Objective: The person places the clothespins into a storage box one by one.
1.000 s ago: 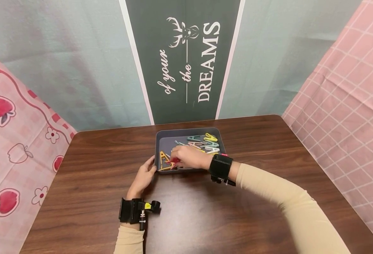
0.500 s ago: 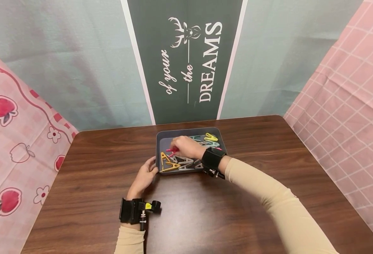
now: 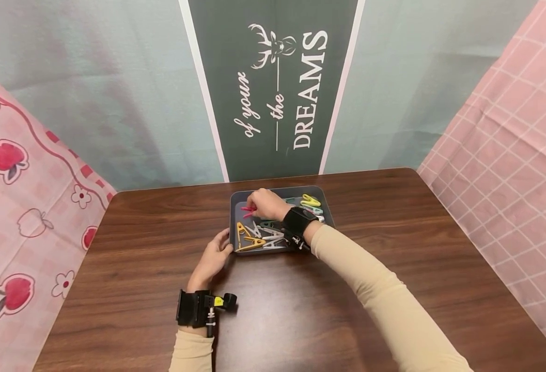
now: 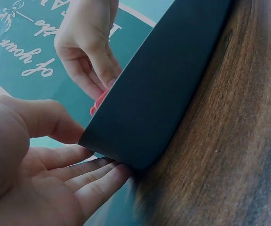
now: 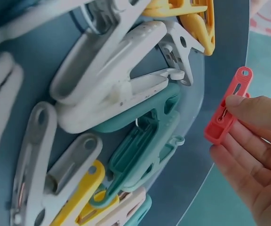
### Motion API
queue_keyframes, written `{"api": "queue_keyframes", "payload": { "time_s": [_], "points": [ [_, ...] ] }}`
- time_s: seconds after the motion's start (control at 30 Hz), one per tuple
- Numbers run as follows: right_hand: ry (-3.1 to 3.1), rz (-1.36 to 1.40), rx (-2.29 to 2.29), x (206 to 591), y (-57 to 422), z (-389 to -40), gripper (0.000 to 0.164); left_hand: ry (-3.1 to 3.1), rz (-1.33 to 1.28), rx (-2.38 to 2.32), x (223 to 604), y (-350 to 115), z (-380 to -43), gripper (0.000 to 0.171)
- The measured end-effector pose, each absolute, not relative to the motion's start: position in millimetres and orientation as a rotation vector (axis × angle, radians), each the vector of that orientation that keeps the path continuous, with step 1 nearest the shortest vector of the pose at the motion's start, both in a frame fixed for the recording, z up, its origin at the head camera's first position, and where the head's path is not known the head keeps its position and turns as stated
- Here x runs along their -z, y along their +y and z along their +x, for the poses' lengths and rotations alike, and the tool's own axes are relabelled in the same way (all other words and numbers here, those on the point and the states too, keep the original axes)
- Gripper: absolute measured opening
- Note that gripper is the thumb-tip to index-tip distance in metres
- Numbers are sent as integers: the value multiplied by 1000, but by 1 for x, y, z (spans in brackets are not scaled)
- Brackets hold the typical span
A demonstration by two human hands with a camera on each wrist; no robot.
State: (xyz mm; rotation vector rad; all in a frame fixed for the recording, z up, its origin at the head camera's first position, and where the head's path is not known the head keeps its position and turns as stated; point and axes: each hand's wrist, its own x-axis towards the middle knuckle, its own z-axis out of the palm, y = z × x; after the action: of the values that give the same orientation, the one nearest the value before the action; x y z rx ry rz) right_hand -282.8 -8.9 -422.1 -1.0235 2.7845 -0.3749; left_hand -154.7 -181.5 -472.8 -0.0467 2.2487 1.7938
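Observation:
My right hand pinches a red clothespin between thumb and fingers, above the back left part of a grey tray. In the right wrist view the pin is near the tray wall, its spring side showing. At the tray's front left corner, my left hand grips the edge, thumb at the rim and fingertips against the outer wall. Orange-yellow clothespins and white clothespins lie toward the tray's front. A green clothespin is beside the white ones. My right hand and wrist hide part of the contents.
A lime-yellow clothespin lies at the tray's back right, near others in pale green and white. The tray stands on a brown wooden table. Behind it hangs a printed curtain, with pink cloths at both sides.
My right hand has moved from the tray's front left toward its back, carrying the red clothespin and uncovering the white and orange-yellow ones. My left hand has stayed at the corner.

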Motion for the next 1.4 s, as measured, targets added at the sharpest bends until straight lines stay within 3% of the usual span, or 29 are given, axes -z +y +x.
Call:
{"api": "queue_keyframes", "payload": {
  "time_s": [0.3,0.63,1.4],
  "points": [
    [2755,-931,332,428,-18,-290,15,2259,-62,-1801,473,-179,-155,55],
    [2772,-921,264,436,-20,-298,5,2247,-59,-1813,473,-178,-154,55],
    [2726,-848,253,436,-26,-296,8,2267,-30,-1827,475,-178,-156,55]
  ]
}}
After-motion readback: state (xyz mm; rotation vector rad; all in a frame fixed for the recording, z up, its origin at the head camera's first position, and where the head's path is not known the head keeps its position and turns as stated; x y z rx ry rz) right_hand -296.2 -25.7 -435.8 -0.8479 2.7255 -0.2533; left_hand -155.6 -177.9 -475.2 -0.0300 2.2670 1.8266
